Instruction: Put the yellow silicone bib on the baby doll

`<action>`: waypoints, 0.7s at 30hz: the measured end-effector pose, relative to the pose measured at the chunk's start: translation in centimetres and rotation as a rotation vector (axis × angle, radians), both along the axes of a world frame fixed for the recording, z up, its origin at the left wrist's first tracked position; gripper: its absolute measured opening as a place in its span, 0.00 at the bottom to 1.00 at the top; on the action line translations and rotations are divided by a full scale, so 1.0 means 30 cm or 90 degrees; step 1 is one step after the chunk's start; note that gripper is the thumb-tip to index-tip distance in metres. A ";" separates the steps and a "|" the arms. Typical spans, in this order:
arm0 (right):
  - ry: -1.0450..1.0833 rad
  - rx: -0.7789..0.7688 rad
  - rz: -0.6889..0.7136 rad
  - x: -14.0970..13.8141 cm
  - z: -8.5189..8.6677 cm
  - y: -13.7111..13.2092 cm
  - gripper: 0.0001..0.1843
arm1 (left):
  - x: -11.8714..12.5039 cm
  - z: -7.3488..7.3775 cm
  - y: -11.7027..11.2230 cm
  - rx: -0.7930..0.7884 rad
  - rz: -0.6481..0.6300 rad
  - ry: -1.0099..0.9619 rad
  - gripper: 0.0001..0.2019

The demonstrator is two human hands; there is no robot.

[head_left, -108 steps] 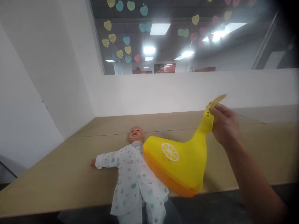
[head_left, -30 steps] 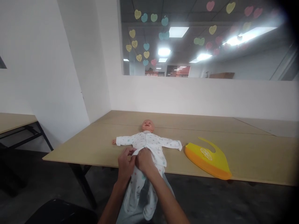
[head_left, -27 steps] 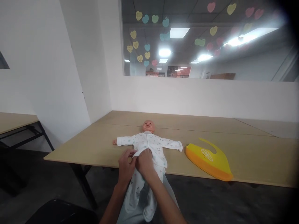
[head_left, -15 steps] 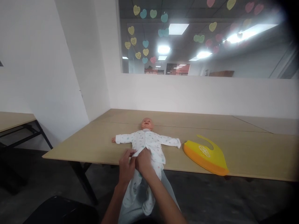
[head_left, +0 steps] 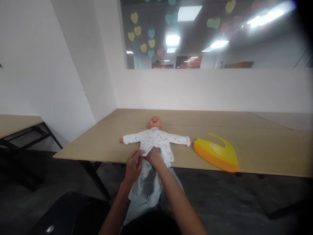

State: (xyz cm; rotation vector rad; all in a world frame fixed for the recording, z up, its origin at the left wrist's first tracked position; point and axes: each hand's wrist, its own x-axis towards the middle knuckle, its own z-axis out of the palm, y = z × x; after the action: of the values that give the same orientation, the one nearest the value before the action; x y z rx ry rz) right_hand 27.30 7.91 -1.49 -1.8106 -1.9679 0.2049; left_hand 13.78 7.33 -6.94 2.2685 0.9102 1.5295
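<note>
A baby doll [head_left: 155,122] in a white printed romper [head_left: 156,140] lies face up on the tan table [head_left: 102,143], arms spread, its legs hanging over the front edge. My left hand [head_left: 133,164] pinches the lower hem of the romper's top. My right hand [head_left: 153,155] is closed on the same hem right beside it. A yellow silicone bib [head_left: 216,155] with an orange pocket lies flat on the table to the doll's right, untouched.
White walls meet at the table's back left corner, with a window of paper hearts above. A second table [head_left: 14,122] stands at the left. A black chair seat [head_left: 63,212] is at the lower left.
The bib, held up in my right hand 3.6 s ago, now lies on the table. Both hands have stayed on the romper's hem over the last second; the view tilted down slightly.
</note>
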 end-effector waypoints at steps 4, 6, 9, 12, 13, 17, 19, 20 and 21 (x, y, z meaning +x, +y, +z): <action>-0.018 -0.030 0.054 0.042 0.003 -0.060 0.19 | 0.003 0.038 0.032 -0.033 -0.025 0.116 0.13; -0.029 -0.004 0.133 0.089 0.013 -0.136 0.21 | -0.001 0.075 0.042 -0.023 -0.033 0.164 0.14; 0.080 -0.040 0.281 0.214 0.045 -0.295 0.33 | -0.004 0.142 0.040 0.013 -0.065 0.205 0.15; 0.318 -0.146 0.327 0.412 0.043 -0.426 0.35 | 0.016 0.178 0.029 0.023 -0.075 0.200 0.17; 0.375 -0.125 0.283 0.493 0.025 -0.449 0.34 | 0.030 0.175 0.027 0.026 -0.070 0.197 0.17; 0.265 0.113 -0.185 0.853 -0.105 -0.434 0.25 | 0.107 0.092 0.029 0.043 -0.036 0.247 0.19; 0.114 0.114 -0.408 1.025 -0.165 -0.392 0.27 | 0.143 0.033 0.033 0.044 -0.002 0.295 0.25; 0.058 0.096 -0.479 1.101 -0.187 -0.370 0.29 | 0.156 0.006 0.035 0.044 0.016 0.310 0.26; 0.024 0.075 -0.536 1.170 -0.203 -0.351 0.31 | 0.164 -0.016 0.036 0.045 0.032 0.320 0.27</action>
State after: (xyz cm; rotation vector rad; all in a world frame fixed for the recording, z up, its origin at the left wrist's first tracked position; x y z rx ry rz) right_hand 62.40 -2.61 -7.59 -2.3391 -1.0199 -0.1439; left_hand 18.70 8.41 -7.41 2.7602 1.0522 1.0303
